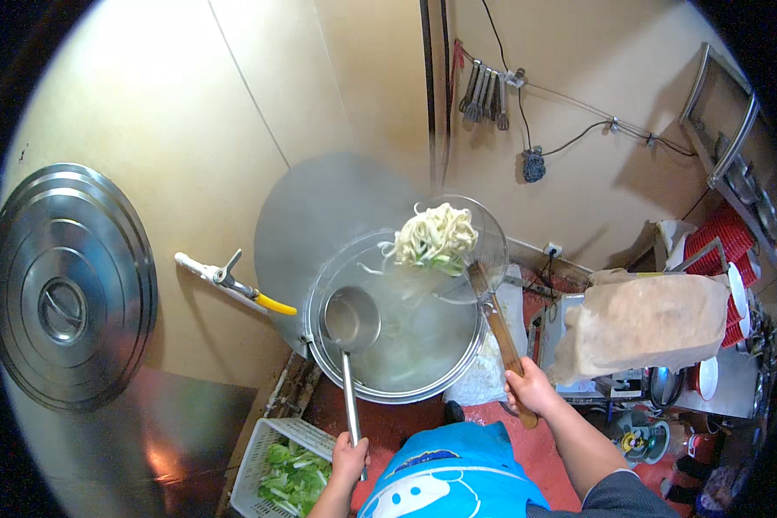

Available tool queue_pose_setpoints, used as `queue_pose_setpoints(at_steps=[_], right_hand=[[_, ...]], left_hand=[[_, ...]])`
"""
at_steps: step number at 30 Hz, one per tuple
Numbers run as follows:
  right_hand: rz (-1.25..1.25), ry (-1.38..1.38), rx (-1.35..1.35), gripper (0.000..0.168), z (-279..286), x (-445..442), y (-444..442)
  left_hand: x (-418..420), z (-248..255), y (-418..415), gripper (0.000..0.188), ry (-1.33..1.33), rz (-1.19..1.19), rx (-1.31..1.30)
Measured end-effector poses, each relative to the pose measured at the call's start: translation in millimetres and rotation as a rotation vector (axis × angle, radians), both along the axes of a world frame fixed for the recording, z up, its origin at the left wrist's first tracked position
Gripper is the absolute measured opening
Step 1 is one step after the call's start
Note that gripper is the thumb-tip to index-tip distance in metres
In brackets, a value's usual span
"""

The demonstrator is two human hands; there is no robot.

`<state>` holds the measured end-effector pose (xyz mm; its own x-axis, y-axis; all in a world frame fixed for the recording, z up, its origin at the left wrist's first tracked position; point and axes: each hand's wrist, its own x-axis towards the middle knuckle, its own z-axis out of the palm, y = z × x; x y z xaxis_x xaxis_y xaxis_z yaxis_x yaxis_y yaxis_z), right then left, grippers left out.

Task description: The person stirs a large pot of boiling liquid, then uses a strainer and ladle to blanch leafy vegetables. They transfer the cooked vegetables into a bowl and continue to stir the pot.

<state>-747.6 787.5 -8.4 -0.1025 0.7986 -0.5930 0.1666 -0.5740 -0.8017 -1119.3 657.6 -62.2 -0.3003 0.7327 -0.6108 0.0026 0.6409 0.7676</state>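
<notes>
My right hand grips the wooden handle of a wire-mesh skimmer. On the skimmer rests a heap of thick pale noodles with some green leaf, and a few strands hang over its left side. Below it is a large round metal pot of steaming, cloudy liquid. My left hand holds the metal handle of a deep ladle, whose bowl is over the pot's left part. Steam blurs the liquid's surface.
A white plastic basket of leafy greens stands at lower left. A yellow-ended tap pipe reaches toward the pot from the left. A big metal lid is at far left. Right of the pot stands a cloth-covered block, near red bowls.
</notes>
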Motion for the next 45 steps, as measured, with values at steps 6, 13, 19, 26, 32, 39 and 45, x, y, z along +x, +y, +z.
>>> queue_pose_setpoints(at_steps=[6,13,19,26,32,39,45], right_hand=[[-0.114,0.388,-0.282,0.012,15,-23,-5],[-0.043,0.334,-0.181,0.013,49,-16,-12],[0.066,-0.313,0.227,0.015,11,9,0],[-0.155,0.546,-0.302,0.013,46,-26,-7],[-0.022,0.299,-0.113,0.012,81,-15,-7],[0.152,-0.288,0.190,0.023,-35,4,16],[-0.100,0.496,-0.431,0.012,-23,-63,26]], left_hand=[[15,15,7,0.013,-0.044,0.041,-0.041],[-1,2,-6,0.013,-0.102,0.050,-0.054],[5,3,-6,0.014,-0.121,0.073,-0.050],[13,9,-2,0.014,-0.134,0.072,-0.074],[4,4,-10,0.013,-0.086,0.057,-0.090],[11,12,-1,0.012,-0.204,0.062,-0.052],[9,17,-2,0.013,-0.282,0.076,-0.054]])
